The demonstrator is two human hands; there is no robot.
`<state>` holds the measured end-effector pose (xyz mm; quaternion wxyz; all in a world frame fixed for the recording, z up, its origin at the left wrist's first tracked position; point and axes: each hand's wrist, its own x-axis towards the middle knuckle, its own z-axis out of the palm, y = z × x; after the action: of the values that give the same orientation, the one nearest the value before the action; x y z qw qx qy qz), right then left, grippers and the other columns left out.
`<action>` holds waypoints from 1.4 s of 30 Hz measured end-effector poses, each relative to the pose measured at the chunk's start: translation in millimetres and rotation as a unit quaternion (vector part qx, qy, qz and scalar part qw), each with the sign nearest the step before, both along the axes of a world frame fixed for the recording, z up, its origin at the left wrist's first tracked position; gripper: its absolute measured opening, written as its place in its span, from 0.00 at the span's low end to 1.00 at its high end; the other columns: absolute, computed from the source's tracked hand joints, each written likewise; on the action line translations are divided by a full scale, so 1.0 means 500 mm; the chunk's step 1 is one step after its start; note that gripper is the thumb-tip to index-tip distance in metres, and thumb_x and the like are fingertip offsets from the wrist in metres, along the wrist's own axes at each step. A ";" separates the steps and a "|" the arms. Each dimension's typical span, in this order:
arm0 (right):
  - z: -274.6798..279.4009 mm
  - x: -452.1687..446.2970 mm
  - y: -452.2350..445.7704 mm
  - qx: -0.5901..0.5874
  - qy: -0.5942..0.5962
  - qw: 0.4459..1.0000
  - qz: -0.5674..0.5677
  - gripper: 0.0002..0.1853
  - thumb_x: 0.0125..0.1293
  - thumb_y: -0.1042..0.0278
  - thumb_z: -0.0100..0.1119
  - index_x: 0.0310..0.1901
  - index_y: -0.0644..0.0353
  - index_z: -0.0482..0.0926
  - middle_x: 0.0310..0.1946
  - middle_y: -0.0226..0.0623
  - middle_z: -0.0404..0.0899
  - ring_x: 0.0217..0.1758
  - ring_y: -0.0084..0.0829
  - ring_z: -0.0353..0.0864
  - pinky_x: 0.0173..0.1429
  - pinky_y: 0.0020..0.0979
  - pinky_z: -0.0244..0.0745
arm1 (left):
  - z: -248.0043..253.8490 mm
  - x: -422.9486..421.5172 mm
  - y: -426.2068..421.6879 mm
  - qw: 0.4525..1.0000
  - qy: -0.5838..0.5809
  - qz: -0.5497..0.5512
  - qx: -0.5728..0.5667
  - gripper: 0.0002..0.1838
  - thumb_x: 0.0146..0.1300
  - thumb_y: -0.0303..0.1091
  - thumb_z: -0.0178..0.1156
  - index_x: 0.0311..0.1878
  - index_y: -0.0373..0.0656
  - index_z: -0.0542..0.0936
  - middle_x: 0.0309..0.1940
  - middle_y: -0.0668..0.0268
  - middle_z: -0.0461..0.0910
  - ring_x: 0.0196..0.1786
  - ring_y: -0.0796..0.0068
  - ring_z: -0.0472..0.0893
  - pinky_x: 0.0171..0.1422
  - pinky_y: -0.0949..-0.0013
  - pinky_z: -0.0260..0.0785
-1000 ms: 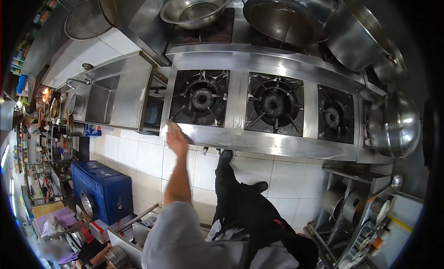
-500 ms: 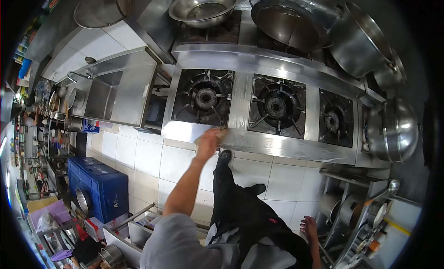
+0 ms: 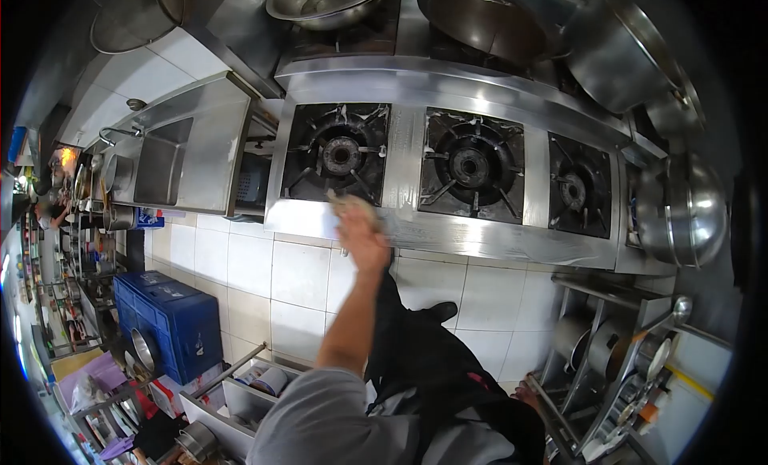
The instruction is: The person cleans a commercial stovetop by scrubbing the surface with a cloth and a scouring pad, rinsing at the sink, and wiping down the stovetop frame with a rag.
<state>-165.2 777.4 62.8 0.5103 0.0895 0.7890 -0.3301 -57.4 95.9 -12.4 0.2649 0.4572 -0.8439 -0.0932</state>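
My left hand (image 3: 362, 239) is closed on a pale brownish cloth (image 3: 352, 207) at the front steel edge of the stove (image 3: 308, 219), just below the left burner (image 3: 341, 155). The cloth is blurred and partly covered by my fingers. To the right of that burner are the middle burner (image 3: 469, 167) and the right burner (image 3: 573, 191). Whitish smears mark the steel around them. Low on the right, my right hand (image 3: 528, 393) hangs beside the metal rack, partly hidden, with its fingers loosely apart and nothing visible in them.
A steel basin (image 3: 326, 3), a dark wok (image 3: 486, 23) and a large pot (image 3: 622, 61) stand behind the burners. Steel bowls (image 3: 686, 213) are at the right end. Left are a sink (image 3: 164, 163) and a blue crate (image 3: 172, 325). A pot rack (image 3: 596, 289) stands lower right.
My left hand moved with the cloth rightward along the stove's front edge, then slightly back left. My right hand came into view at the lower right and is now lower and less visible.
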 end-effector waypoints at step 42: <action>0.038 -0.088 -0.382 0.030 -0.071 0.966 -0.247 0.18 0.70 0.67 0.52 0.60 0.59 0.75 0.42 0.38 0.82 0.37 0.31 0.81 0.37 0.33 0.77 | 0.113 -0.173 -0.666 0.972 -0.183 -0.146 0.025 0.22 0.56 0.26 0.61 0.56 0.46 0.80 0.51 0.56 0.79 0.56 0.48 0.78 0.58 0.52 0.74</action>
<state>-209.2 586.4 82.0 0.4648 0.3198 0.7138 -0.4149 -144.2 -237.1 44.1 0.0778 0.3446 -0.9331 -0.0671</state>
